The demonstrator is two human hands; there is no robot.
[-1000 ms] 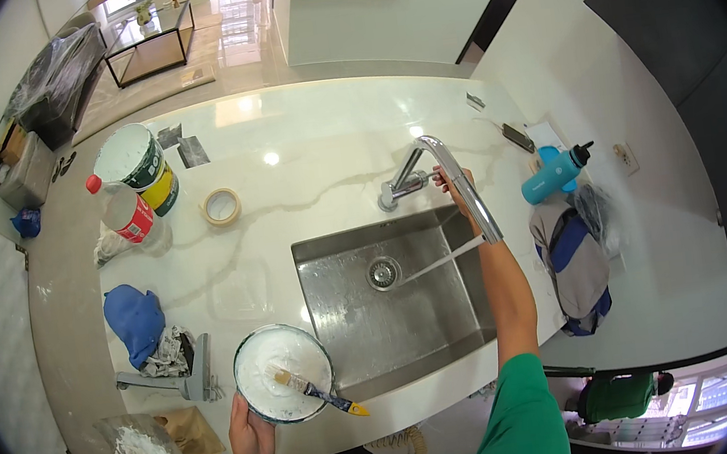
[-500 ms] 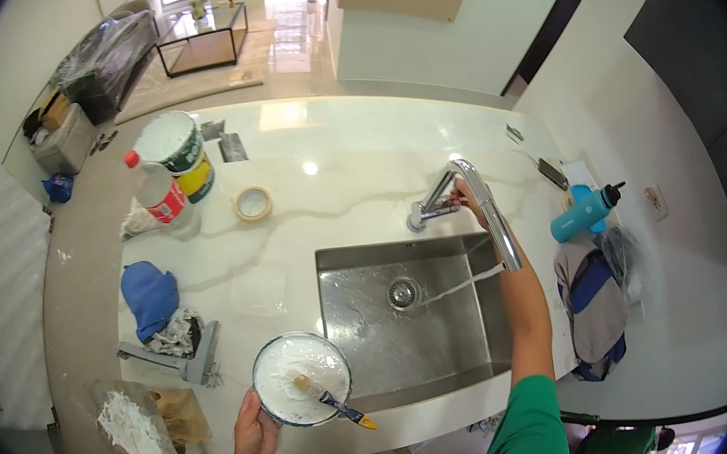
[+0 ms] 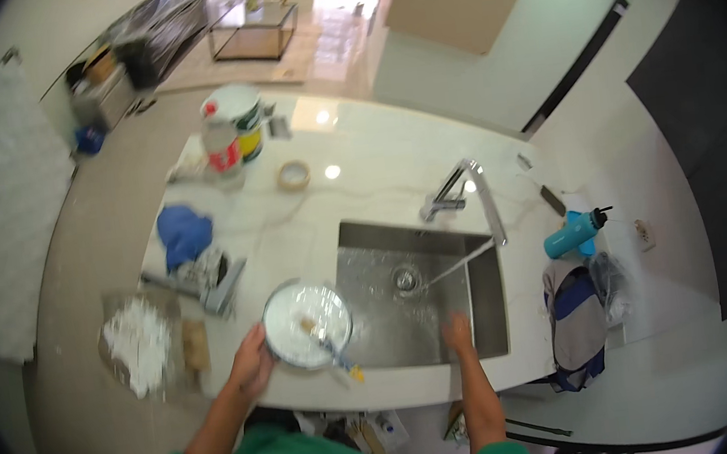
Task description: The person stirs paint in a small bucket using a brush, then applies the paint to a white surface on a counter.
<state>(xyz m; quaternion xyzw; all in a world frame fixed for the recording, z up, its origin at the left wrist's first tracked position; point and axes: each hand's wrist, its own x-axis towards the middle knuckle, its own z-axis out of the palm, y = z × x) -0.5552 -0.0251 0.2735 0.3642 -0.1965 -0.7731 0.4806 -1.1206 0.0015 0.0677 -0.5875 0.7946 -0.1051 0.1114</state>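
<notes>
My left hand (image 3: 254,360) grips the near left rim of a round tub (image 3: 283,348) holding a white paste, by the sink's left edge. A paintbrush (image 3: 331,349) rests in the tub, its dark handle with a yellow end sticking out over the rim. My right hand (image 3: 457,333) is over the near part of the steel sink (image 3: 377,342), smeared by motion, so its fingers do not show clearly. Water (image 3: 457,265) runs from the chrome faucet (image 3: 488,199) toward the drain (image 3: 405,281).
A plastic bottle (image 3: 221,147), a paint bucket (image 3: 235,107) and a tape roll (image 3: 293,175) stand at the far left. Nearer lie a blue cloth (image 3: 185,236) and a grey tool (image 3: 225,285). A teal bottle (image 3: 573,234) and a grey-blue bag (image 3: 574,315) are at the right.
My right hand has let go of the faucet and come back toward me, down over the sink. My left hand still holds the tub. The whole view has shifted and tilted.
</notes>
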